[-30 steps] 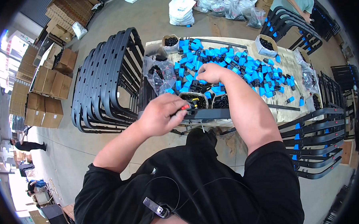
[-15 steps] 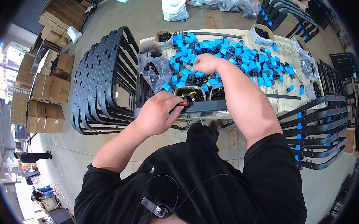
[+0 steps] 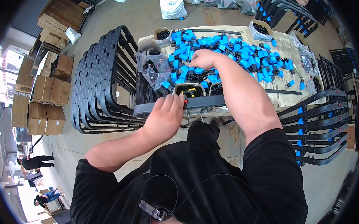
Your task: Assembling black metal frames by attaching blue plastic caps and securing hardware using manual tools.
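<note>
My left hand [image 3: 166, 116] rests on a black curved frame bar [image 3: 206, 101] that lies along the near edge of a wooden table [image 3: 284, 94]; its fingers press on the bar beside a small yellow and red part. My right hand [image 3: 204, 59] reaches forward into a pile of blue and black plastic parts [image 3: 238, 50] spread over the table, fingers curled down among them. Whether it has one between its fingers is hidden.
A stack of black curved frames [image 3: 102, 80] stands left of the table, another stack [image 3: 319, 126] at the right. A clear bag of black parts [image 3: 151, 66] and small boxes [image 3: 260, 29] sit on the table. Cardboard boxes [image 3: 45, 102] line the far left. Other people [image 3: 35, 161] stand at lower left.
My right hand has reached farther forward and left into the blue parts. My left hand stayed on the frame bar.
</note>
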`<state>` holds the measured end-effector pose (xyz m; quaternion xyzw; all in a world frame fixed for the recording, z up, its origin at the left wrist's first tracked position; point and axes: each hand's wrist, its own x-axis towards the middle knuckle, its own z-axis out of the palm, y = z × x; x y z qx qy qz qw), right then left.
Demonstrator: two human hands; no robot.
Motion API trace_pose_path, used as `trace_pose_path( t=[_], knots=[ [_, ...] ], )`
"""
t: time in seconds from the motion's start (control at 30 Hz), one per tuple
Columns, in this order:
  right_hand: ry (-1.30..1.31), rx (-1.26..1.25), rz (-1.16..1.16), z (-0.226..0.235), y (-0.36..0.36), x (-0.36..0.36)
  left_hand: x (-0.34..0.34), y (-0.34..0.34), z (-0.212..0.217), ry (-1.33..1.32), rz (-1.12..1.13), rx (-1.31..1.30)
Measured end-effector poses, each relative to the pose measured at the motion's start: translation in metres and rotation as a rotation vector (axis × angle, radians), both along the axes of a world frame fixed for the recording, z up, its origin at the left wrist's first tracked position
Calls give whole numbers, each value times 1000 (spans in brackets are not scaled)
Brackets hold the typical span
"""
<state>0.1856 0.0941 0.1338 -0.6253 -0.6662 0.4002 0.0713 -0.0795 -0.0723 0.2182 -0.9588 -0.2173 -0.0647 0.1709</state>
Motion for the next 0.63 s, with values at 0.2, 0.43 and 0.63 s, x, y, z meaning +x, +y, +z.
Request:
trace_pose_path(
  t=[0.2,0.43,0.63],
  knots=[
    [44,-110,-43,11,-1,3,-4,1,-4,96,15,-7],
    [-23,-160,-107,0,4,19,-49,27,9,-279,340,-392],
    [-256,176,-48,13,-24,48,-60,36,-19,-287,450,-440]
  ],
)
